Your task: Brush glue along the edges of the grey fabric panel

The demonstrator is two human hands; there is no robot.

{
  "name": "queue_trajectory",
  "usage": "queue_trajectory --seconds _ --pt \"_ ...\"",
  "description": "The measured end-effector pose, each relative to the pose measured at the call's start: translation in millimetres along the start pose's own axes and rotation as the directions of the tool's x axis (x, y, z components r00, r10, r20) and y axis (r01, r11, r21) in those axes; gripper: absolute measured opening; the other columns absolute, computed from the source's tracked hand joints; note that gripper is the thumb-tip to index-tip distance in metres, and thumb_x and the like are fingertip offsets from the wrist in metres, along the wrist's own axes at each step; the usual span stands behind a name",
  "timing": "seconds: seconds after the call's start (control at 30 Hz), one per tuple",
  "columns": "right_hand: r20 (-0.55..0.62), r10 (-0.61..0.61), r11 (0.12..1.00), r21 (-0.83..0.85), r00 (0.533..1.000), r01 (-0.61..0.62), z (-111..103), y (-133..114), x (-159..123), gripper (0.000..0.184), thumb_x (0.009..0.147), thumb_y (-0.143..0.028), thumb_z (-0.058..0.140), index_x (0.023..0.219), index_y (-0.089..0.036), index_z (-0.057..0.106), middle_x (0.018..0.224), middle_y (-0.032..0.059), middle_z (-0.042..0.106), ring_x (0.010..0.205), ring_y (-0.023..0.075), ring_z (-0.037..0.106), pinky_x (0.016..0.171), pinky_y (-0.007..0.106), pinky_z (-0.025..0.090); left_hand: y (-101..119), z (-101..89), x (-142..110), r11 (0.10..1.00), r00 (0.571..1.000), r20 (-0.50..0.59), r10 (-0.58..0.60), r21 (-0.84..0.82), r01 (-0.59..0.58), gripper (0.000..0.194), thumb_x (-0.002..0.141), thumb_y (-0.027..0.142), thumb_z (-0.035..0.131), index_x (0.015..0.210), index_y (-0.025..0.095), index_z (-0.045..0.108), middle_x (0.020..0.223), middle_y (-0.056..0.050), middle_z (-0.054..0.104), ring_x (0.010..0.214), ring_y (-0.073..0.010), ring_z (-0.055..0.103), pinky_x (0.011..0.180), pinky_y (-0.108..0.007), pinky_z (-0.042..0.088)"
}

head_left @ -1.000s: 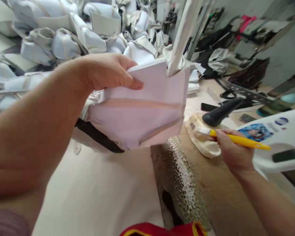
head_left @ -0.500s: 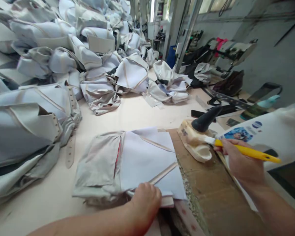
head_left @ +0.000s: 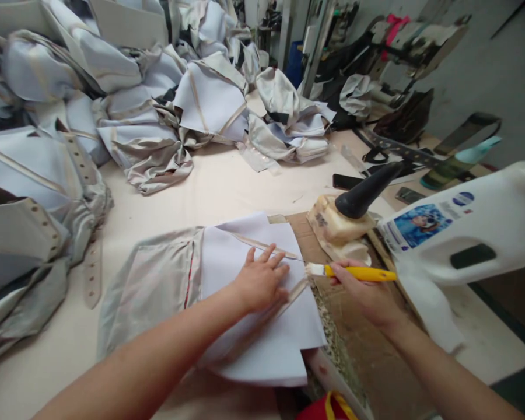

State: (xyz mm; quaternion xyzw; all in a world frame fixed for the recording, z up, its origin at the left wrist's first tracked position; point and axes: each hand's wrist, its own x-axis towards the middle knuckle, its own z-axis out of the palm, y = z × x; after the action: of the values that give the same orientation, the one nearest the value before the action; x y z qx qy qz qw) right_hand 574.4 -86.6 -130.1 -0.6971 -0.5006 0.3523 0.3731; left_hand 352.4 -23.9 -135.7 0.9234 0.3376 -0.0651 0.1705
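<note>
A pale white-and-grey fabric bag piece (head_left: 245, 344) with tan seam strips lies flat on the table in front of me. My left hand (head_left: 260, 282) rests on it with fingers spread, pressing it down. My right hand (head_left: 367, 294) is closed on a yellow-handled brush (head_left: 354, 272); its white bristles touch the piece's right edge, beside my left fingertips. A glue-crusted pot (head_left: 339, 224) with a black handle stands just behind the brush on brown cardboard (head_left: 371, 361).
Heaps of similar fabric pieces (head_left: 48, 157) fill the left and back of the table (head_left: 227, 181). A large white plastic jug (head_left: 459, 239) lies at the right. A red and yellow object (head_left: 328, 408) sits at the near edge. Tools and a phone lie beyond the pot.
My left hand moved from the piece's near edge up onto its middle and flattened out. My right hand brought the brush left from the pot to the piece's edge.
</note>
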Motion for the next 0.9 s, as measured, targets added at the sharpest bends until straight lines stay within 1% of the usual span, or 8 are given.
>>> queue_trajectory --seconds 0.13,0.27,0.37,0.47,0.6,0.7,0.77,0.9 --pt "0.051 -0.035 0.999 0.037 0.998 0.033 18.8 3.0 30.6 0.025 0.079 -0.043 0.049 0.074 -0.020 0.058 0.065 0.0006 0.060 0.065 0.0182 0.058 0.069 0.031 0.045 -41.6 -5.9 33.3 0.972 0.973 -0.051 -0.226 0.056 0.229 0.057 0.085 0.054 0.040 0.134 0.027 0.038 0.149 -0.009 0.020 0.138 -0.0322 0.003 0.101 -0.067 0.007" --pt "0.026 -0.035 0.999 -0.020 0.999 0.036 40.4 4.5 59.0 0.024 0.078 -0.038 0.046 0.068 -0.020 0.057 0.058 -0.0008 0.057 0.061 0.0171 0.055 0.063 0.028 0.043 -85.9 -22.8 47.3 0.886 0.886 -0.118 -0.448 0.072 0.458 0.062 0.086 0.054 0.037 0.139 0.024 0.028 0.150 -0.013 0.018 0.137 -0.0332 0.011 0.101 -0.064 0.012" --pt "-0.012 -0.088 0.994 -0.062 0.996 0.087 50.6 6.5 81.4 0.021 0.077 -0.034 0.045 0.066 -0.020 0.056 0.058 -0.0009 0.057 0.061 0.0167 0.056 0.065 0.028 0.042 -109.9 -33.4 46.9 0.841 0.846 -0.042 -0.532 0.087 0.534 0.058 0.085 0.053 0.039 0.135 0.024 0.034 0.132 -0.015 0.047 0.119 -0.0313 0.045 0.097 -0.054 0.028" --pt "-0.029 -0.106 0.993 -0.056 0.994 0.104 57.1 6.0 102.2 0.022 0.076 -0.034 0.044 0.065 -0.019 0.055 0.057 -0.0006 0.057 0.060 0.0166 0.056 0.067 0.028 0.043 -122.7 -41.6 42.1 0.856 0.859 0.035 -0.511 0.108 0.505 0.039 0.086 0.045 0.039 0.119 0.028 0.050 0.105 -0.008 0.065 0.096 -0.0245 0.059 0.081 -0.036 0.042" --pt "-0.040 -0.117 0.992 -0.048 0.992 0.115 67.5 1.3 121.8 0.022 0.077 -0.034 0.043 0.067 -0.020 0.057 0.059 0.0000 0.059 0.063 0.0163 0.057 0.066 0.026 0.043 -127.2 -51.5 33.0 0.880 0.884 0.059 -0.464 0.146 0.452 0.035 0.087 0.043 0.036 0.113 0.030 0.056 0.101 -0.005 0.066 0.093 -0.0236 0.060 0.072 -0.031 0.043" --pt "-0.043 -0.116 0.992 -0.056 0.992 0.113 77.7 -1.7 133.7 0.019 0.077 -0.033 0.045 0.071 -0.020 0.059 0.064 0.0003 0.061 0.065 0.0162 0.058 0.066 0.026 0.043 -120.8 -55.8 28.5 0.869 0.877 0.057 -0.477 0.182 0.460 0.033 0.085 0.037 0.041 0.112 0.027 0.058 0.097 -0.008 0.067 0.092 -0.0265 0.059 0.075 -0.035 0.042" --pt "-0.037 -0.107 0.993 -0.060 0.994 0.105 83.4 -2.5 140.7 0.019 0.077 -0.032 0.046 0.073 -0.020 0.060 0.062 0.0001 0.062 0.063 0.0159 0.058 0.064 0.026 0.043 -108.9 -54.4 28.8 0.854 0.873 -0.004 -0.488 0.201 0.479 0.038 0.085 0.033 0.042 0.122 0.026 0.051 0.111 -0.011 0.062 0.107 -0.0294 0.052 0.084 -0.042 0.039" --pt "-0.027 -0.108 0.991 -0.079 0.994 0.105 84.2 -2.1 143.7 0.020 0.077 -0.032 0.044 0.073 -0.021 0.059 0.061 -0.0001 0.062 0.064 0.0161 0.058 0.067 0.026 0.043 -72.2 -36.3 37.9 0.952 0.958 -0.138 -0.250 0.143 0.269 0.043 0.089 0.038 0.039 0.132 0.032 0.038 0.140 -0.004 0.039 0.130 -0.0275 0.027 0.098 -0.048 0.029"
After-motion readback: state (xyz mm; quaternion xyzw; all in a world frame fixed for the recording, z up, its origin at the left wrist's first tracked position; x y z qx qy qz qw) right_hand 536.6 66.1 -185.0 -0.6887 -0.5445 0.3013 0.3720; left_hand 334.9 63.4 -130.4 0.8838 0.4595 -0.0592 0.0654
